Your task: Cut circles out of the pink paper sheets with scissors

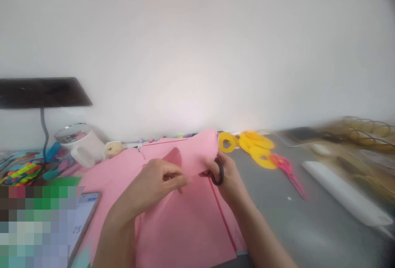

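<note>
A sheet of pink paper (203,146) with a curved outline is held up between my two hands. My left hand (162,181) has its fingers curled at the near edge of this paper, their tips smeared by motion. A folded-up flap of paper (175,155) rises just behind those fingers. In my right hand (227,175) is a pair of scissors with a black handle (219,172); the paper hides the blades. Below both hands lies a larger pink sheet (188,222), with a darker red edge along its right side.
Yellow paper rings (256,144) and pink scissors (290,175) lie to the right, near a white power strip (347,194). Leftward are a white mug (88,146), a phone (84,218), colourful pieces (21,173) and a dark panel (43,92). A pale wall (197,54) stands behind.
</note>
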The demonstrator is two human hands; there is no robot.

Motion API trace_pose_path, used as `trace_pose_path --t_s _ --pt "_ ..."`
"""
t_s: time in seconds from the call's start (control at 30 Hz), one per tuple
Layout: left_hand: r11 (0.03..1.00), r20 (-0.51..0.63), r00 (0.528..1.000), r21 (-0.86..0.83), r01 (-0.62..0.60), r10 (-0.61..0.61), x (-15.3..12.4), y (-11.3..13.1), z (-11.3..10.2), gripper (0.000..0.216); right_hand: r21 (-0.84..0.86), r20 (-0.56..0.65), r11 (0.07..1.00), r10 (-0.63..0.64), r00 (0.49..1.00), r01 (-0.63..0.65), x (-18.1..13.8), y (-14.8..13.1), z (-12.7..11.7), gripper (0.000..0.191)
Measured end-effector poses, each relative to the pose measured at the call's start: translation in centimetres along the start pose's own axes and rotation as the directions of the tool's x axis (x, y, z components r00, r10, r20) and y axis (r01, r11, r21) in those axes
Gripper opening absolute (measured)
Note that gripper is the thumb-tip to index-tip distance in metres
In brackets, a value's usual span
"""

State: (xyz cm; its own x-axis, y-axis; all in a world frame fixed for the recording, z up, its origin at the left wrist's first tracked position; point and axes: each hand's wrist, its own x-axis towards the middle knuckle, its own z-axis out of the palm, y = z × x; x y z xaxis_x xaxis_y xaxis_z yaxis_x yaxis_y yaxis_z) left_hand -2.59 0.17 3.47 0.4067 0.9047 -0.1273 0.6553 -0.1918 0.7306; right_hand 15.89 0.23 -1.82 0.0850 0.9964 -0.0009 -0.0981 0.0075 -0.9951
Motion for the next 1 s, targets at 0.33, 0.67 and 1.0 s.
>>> trace_pose_path --t_s 0.33,0.67,1.0 --pt "0.997 0.114 0.992 -0.059 -0.046 0.052 0.4 1.6 2.5 0.032 0.09 -0.079 0.99 -0.102 0.992 0.109 0.0 -0.1 0.1 0.043" --pt "0.871 -0.361 0.919 -0.489 -0.044 -0.157 3.4 0.5 3.7 0.037 0.021 -0.058 0.997 -0.078 0.995 0.079 -0.5 -0.4 0.8 0.035" --pt "0.457 -0.346 0.938 -0.834 -0.309 0.002 3.8 -0.1 5.7 0.027 0.137 0.158 0.991 -0.009 0.987 -0.012 -1.4 0.2 2.7 0.039"
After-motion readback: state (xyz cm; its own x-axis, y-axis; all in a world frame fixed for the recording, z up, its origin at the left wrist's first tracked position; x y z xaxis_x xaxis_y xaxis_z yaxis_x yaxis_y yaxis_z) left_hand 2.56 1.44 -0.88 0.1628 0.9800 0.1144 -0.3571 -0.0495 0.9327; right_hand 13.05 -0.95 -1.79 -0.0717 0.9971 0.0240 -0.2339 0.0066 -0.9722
